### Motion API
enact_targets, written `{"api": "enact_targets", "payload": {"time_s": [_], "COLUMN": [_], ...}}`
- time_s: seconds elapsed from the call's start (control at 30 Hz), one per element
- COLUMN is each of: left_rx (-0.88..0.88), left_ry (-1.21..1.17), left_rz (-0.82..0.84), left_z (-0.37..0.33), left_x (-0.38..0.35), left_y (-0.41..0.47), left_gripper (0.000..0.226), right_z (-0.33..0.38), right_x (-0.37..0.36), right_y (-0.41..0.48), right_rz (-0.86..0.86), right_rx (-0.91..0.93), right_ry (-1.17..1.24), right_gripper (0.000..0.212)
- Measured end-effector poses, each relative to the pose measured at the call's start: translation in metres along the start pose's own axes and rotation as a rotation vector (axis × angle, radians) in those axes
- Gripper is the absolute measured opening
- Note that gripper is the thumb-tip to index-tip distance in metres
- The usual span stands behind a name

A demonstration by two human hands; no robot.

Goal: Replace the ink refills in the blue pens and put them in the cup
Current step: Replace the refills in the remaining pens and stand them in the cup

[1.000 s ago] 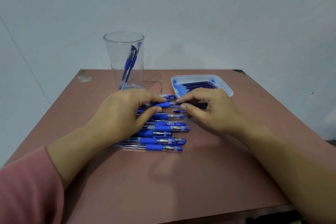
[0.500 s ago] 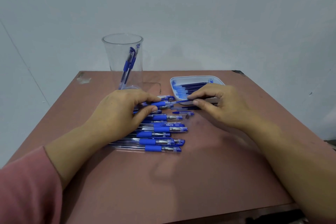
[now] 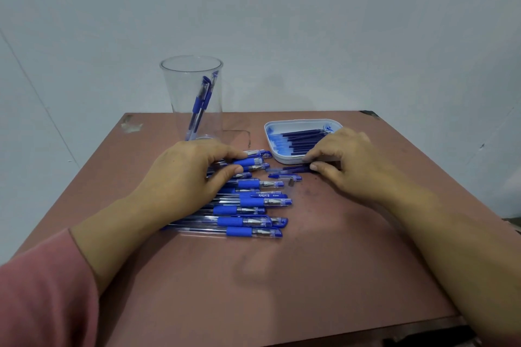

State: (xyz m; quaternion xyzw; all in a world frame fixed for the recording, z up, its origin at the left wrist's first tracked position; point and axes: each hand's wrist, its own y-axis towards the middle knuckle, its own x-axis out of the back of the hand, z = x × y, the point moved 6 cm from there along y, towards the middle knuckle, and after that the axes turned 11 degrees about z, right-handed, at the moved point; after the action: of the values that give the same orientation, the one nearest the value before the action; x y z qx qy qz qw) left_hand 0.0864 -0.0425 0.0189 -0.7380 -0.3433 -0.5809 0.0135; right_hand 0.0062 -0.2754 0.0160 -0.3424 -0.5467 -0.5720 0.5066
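Observation:
Several blue pens (image 3: 248, 207) lie in a row on the brown table (image 3: 296, 284). My left hand (image 3: 186, 177) pinches the barrel of one pen (image 3: 249, 162) near the top of the row. My right hand (image 3: 346, 163) pinches a dark ink refill (image 3: 293, 168) pulled out to the right, just in front of the white tray (image 3: 270, 132) of refills. A loose blue cap (image 3: 283, 176) and a small metal tip (image 3: 291, 183) lie between my hands. The clear cup (image 3: 191, 84) at the back holds two pens.
The wall stands right behind the table's far edge. The tray sits at the back right, the cup at the back left. Dark ink smudges (image 3: 310, 191) mark the table beside the row of pens.
My right hand has moved right toward the tray, drawing the refill out of the pen barrel. My left hand stays on the barrel.

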Motion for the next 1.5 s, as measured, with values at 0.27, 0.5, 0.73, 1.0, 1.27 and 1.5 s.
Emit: {"api": "enact_targets", "payload": {"time_s": [0.27, 0.5, 0.73, 1.0, 1.27, 1.5], "left_rx": [0.008, 0.016, 0.021, 0.04, 0.031, 0.013], "left_ry": [-0.003, 0.001, -0.01, -0.012, -0.038, -0.091], "left_rz": [-0.004, -0.012, -0.016, -0.007, -0.027, -0.076], "left_z": [0.0, 0.003, 0.004, 0.005, 0.003, 0.0], "left_x": [0.002, 0.002, 0.002, 0.002, 0.006, 0.007], "left_y": [0.0, 0.0, -0.001, 0.0, 0.0, -0.001], "left_gripper": [0.024, 0.023, 0.024, 0.025, 0.027, 0.027], "right_z": [-0.008, -0.029, -0.033, -0.031, -0.001, 0.028], "right_x": [0.026, 0.02, 0.009, 0.011, 0.049, 0.036], "right_y": [0.012, 0.047, 0.055, 0.053, 0.033, 0.0], "right_rz": [-0.057, 0.282, 0.389, 0.296, 0.096, -0.074], "right_rx": [-0.09, -0.226, -0.277, -0.25, -0.068, 0.067], "right_ry": [0.06, -0.002, 0.045, 0.056, 0.197, 0.318], "right_gripper": [0.015, 0.023, 0.025, 0.018, 0.015, 0.014]}}
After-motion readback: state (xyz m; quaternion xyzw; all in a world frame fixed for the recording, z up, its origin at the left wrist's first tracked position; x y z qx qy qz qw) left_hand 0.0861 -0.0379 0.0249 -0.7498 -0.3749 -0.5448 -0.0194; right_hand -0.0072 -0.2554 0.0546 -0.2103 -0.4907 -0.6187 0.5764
